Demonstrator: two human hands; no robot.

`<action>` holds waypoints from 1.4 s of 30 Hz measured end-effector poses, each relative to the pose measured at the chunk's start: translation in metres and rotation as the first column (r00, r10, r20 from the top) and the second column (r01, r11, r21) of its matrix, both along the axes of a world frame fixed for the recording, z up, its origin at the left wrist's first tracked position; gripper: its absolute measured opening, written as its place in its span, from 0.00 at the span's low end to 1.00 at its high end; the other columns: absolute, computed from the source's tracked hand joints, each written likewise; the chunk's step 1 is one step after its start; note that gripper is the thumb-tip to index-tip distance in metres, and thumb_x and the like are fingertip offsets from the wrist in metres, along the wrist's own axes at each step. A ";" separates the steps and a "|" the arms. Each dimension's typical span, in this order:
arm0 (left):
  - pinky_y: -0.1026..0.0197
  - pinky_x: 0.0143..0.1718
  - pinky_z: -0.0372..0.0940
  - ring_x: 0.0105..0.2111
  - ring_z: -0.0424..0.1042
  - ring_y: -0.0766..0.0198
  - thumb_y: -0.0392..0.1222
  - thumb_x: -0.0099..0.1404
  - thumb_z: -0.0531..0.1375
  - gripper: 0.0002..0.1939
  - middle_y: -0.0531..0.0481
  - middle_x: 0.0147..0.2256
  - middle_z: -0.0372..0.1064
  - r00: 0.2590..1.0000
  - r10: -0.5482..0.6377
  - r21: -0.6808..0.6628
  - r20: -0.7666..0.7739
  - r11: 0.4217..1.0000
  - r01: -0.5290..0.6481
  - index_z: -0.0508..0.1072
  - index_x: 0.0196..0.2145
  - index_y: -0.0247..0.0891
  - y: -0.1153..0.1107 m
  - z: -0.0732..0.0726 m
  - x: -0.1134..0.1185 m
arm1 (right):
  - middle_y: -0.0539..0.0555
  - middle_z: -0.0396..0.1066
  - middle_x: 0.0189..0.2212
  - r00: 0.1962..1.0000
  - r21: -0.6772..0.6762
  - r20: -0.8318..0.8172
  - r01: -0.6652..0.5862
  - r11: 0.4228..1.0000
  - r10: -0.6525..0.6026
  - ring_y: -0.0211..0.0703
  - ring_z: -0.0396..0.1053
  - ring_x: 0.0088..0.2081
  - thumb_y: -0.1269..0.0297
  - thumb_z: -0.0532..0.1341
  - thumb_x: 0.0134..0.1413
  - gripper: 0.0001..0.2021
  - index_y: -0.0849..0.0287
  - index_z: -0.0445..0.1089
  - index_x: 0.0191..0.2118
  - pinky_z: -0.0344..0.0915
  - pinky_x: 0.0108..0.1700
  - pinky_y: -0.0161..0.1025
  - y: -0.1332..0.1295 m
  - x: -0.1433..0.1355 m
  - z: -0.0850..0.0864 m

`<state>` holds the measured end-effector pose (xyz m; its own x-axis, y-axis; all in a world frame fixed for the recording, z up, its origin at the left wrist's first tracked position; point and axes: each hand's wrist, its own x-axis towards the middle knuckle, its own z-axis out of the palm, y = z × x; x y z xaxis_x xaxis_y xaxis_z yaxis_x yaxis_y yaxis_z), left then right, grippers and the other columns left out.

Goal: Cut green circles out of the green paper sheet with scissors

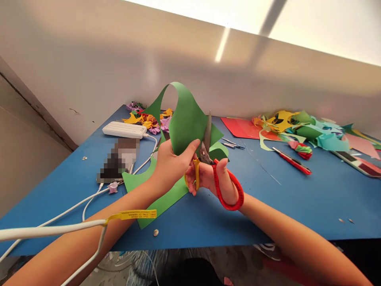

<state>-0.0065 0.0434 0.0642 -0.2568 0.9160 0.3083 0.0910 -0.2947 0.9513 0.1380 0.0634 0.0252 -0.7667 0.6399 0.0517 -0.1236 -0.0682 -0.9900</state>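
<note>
A curled sheet of dark green paper (pixel 187 119) is held up above the table by my left hand (pixel 172 161), its thumb pressed on the lower edge. My right hand (pixel 216 178) has its fingers and thumb through the red and yellow handles of a pair of scissors (pixel 229 198). The scissors' blades point upward and lie against the right part of the paper, beside my left thumb. A lighter green sheet (pixel 160 202) with a curved cut edge lies on the table beneath my left forearm.
On the blue table (pixel 268 202), a white power bank (pixel 125 129), cables and crumpled paper pieces (pixel 149 119) are at left. A red sheet (pixel 241 128), pens (pixel 233 143), a red cutter (pixel 291 161) and paper scraps (pixel 306 127) are at right. A yellow-tagged white cable (pixel 59 228) crosses my left forearm.
</note>
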 end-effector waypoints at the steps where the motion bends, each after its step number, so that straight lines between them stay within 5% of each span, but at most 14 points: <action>1: 0.64 0.21 0.63 0.17 0.65 0.69 0.48 0.60 0.64 0.18 0.53 0.16 0.65 1.000 -0.003 -0.014 -0.008 1.000 0.003 0.68 0.18 0.36 0.000 -0.001 0.001 | 0.55 0.63 0.30 1.000 -0.002 -0.009 -0.007 1.000 0.007 0.42 0.65 0.28 0.21 0.39 0.44 0.44 0.62 0.64 0.38 0.65 0.33 0.42 0.000 0.001 -0.001; 27: 0.64 0.24 0.66 0.19 0.69 0.67 0.48 0.60 0.64 0.16 0.54 0.17 0.69 0.995 0.036 0.018 -0.095 0.999 -0.035 0.69 0.19 0.37 -0.010 -0.011 0.012 | 0.49 0.53 0.28 0.997 -0.002 -0.067 -0.044 0.999 0.044 0.38 0.53 0.25 0.24 0.34 0.48 0.41 0.59 0.61 0.37 0.63 0.32 0.43 -0.006 0.015 -0.006; 34: 0.65 0.20 0.64 0.18 0.68 0.67 0.47 0.59 0.65 0.14 0.55 0.17 0.68 0.999 0.021 -0.013 0.045 1.000 -0.020 0.70 0.22 0.38 -0.010 -0.011 0.013 | 0.49 0.52 0.28 0.998 -0.014 -0.051 -0.047 0.999 0.046 0.39 0.52 0.25 0.24 0.35 0.48 0.40 0.58 0.61 0.36 0.62 0.32 0.43 -0.009 0.015 -0.004; 42: 0.63 0.22 0.66 0.19 0.69 0.66 0.48 0.58 0.66 0.13 0.54 0.18 0.69 0.999 0.025 -0.019 0.039 1.000 -0.024 0.71 0.24 0.38 -0.008 -0.014 0.015 | 0.49 0.52 0.27 0.997 -0.022 -0.055 -0.055 0.998 0.054 0.38 0.51 0.25 0.24 0.36 0.48 0.39 0.58 0.60 0.37 0.61 0.33 0.43 -0.010 0.014 -0.002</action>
